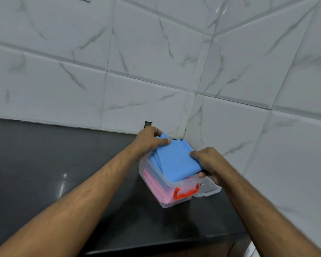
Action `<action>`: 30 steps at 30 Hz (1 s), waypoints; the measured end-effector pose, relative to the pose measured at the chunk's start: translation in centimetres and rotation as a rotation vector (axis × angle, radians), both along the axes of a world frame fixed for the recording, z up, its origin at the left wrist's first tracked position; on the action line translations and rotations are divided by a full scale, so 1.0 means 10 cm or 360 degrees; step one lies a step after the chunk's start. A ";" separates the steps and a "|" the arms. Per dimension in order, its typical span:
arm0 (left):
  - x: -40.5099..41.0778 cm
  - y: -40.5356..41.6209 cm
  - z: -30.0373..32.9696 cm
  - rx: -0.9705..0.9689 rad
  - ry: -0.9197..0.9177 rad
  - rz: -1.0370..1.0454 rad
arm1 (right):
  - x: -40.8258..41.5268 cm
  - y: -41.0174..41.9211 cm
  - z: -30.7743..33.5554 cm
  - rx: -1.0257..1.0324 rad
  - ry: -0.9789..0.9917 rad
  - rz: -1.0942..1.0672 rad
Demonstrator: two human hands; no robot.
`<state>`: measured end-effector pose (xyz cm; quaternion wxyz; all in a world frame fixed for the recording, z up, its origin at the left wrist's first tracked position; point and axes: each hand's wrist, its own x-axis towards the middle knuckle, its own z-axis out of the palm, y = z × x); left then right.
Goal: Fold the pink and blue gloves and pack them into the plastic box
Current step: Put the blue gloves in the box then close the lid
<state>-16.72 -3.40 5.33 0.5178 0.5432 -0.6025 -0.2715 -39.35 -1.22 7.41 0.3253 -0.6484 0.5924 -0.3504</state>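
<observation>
Where the dark bench [63, 164] meets tiled wall, clear plastic box [156, 193] holding folded pink gloves [156, 188], folded blue gloves [174, 160] on top at the rim, left hand [149, 140] and right hand [209, 162] pinching opposite edges, fingers clenched on them.

I see a clear, smooth plastic box [157, 190] with a glossy red plastic latch [185, 193]. The blue gloves [176, 160] look matt and smooth. At six o'clock, the dark countertop [44, 154] gleams; glossy marble-veined wall tiles [137, 52] sit behind.

Dark countertop [44, 154], marbled wall tiles [156, 52]
</observation>
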 end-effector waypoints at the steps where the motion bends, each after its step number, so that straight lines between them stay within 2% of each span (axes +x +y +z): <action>1: 0.00 0.02 -0.02 -0.0075 -0.0105 0.0066 | 0.01 0.01 0.01 -0.0042 0.0108 0.0007; 5: 0.00 0.08 -0.13 -0.0260 -0.0364 0.0183 | 0.10 0.02 0.03 -0.0312 0.0807 0.0007; 7: 0.02 0.10 -0.14 -0.0289 -0.0382 0.0187 | 0.13 0.02 0.03 -0.0378 0.0990 0.0028; 9: 0.05 0.12 -0.14 -0.0265 -0.0326 0.0196 | 0.14 0.02 0.02 -0.0383 0.1006 0.0053; 11: 0.08 0.13 -0.14 -0.0239 -0.0255 0.0201 | 0.13 0.01 0.00 -0.0341 0.0882 0.0066; 15: 0.10 0.14 -0.14 -0.0215 -0.0291 0.0163 | 0.12 0.01 0.02 -0.0328 0.0830 0.0052; 23: 0.15 0.14 -0.13 -0.0102 -0.0138 0.0049 | 0.24 -0.02 0.17 -0.0329 0.1395 0.0091; 27: 0.15 0.14 -0.14 -0.0087 -0.0140 0.0047 | 0.28 -0.02 0.22 -0.0305 0.1739 0.0134; 30: 0.16 0.14 -0.13 -0.0070 -0.0139 0.0005 | 0.31 -0.01 0.21 -0.0350 0.1871 0.0197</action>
